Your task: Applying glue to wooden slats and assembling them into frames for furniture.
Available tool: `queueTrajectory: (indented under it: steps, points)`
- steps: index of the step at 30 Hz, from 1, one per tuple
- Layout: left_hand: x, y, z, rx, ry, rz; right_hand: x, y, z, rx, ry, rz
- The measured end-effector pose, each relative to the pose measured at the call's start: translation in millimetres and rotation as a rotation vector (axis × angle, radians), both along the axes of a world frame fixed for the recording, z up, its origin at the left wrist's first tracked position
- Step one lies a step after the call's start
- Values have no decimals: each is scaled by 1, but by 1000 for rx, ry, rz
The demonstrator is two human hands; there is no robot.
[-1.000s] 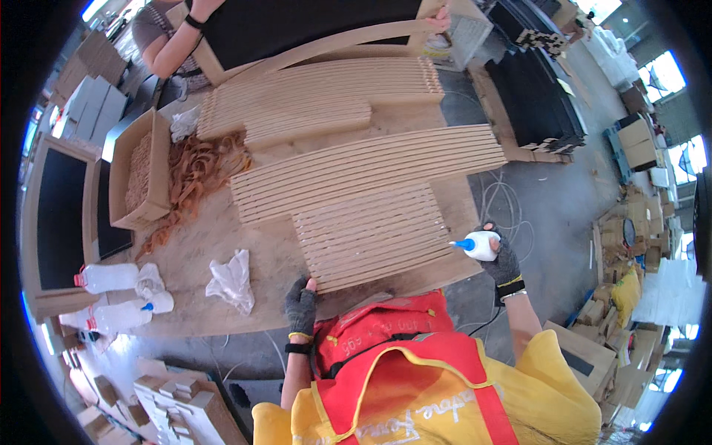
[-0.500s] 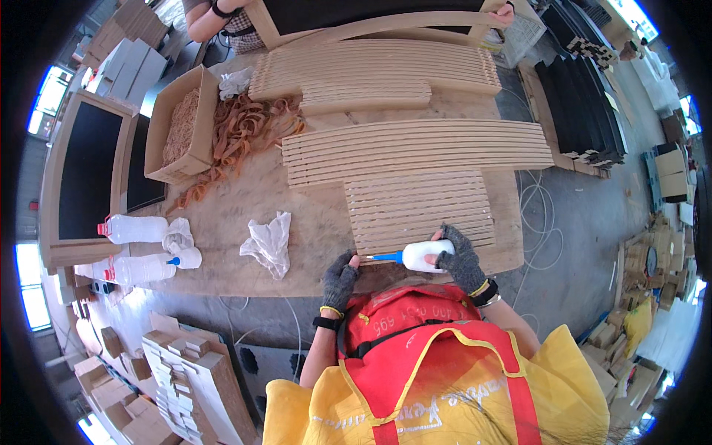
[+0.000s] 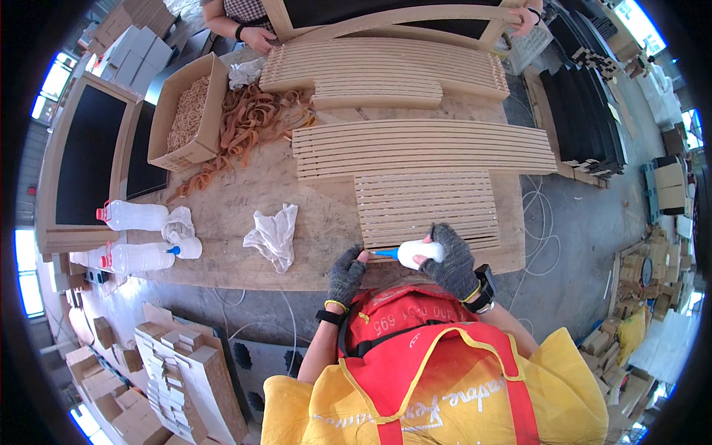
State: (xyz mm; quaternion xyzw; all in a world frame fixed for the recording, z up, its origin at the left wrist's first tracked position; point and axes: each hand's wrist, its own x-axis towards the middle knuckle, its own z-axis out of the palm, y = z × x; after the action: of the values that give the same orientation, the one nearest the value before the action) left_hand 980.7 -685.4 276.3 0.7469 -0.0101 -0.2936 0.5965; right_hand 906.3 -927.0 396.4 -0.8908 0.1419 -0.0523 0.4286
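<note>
In my right hand (image 3: 454, 265), in a grey fingerless glove, a white squeeze bottle (image 3: 412, 254) lies tipped sideways. Its blue nozzle points left, at the left end of the nearest wooden slat (image 3: 437, 249). My left hand (image 3: 346, 277), gloved the same way, is closed at that slat end, thumb and fingertips against it. Beyond my hands, several pale slats (image 3: 423, 204) lie side by side on the table, with small white spots along their ends. Longer slats (image 3: 423, 148) rest just behind them.
A crumpled white cloth (image 3: 273, 237) lies left on the wooden table (image 3: 319, 222). Clear jugs (image 3: 137, 216) and another blue-tipped bottle (image 3: 190, 248) stand farther left. A carton of dowels (image 3: 189, 111) sits behind, beside brown strips (image 3: 252, 122). Opposite, another person's hands (image 3: 258, 39) hold a framed panel (image 3: 393, 31).
The bottle has shifted slightly left with my right hand, its nozzle still at the slat end. The other person's left-side hand has come down near the far slats. The whole view has shifted a little.
</note>
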Motion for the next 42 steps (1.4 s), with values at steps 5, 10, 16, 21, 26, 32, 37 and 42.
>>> queueTrajectory:
  steps: [5,10,16,21,26,32,37,42]
  points:
    - [2,4,-6,51,13,-26,11,15,16,-120,-126,-2]
    - [12,-6,-4,14,-77,-18,23,18,26,-83,-129,-108]
    - [12,-19,21,-44,-100,-93,8,9,-22,-211,-210,66]
    - [14,37,-86,-217,155,-123,11,39,0,-188,-159,-147]
    - [12,-7,-34,-44,1,-125,7,30,20,-148,-41,-162]
    - [23,-14,-29,-15,-31,-127,4,18,-13,-167,-281,-195]
    - [28,-16,-26,-2,-40,-110,-2,-1,-3,-146,-209,-203]
    - [27,-17,-25,8,-50,-95,-18,-20,4,-177,-245,-245]
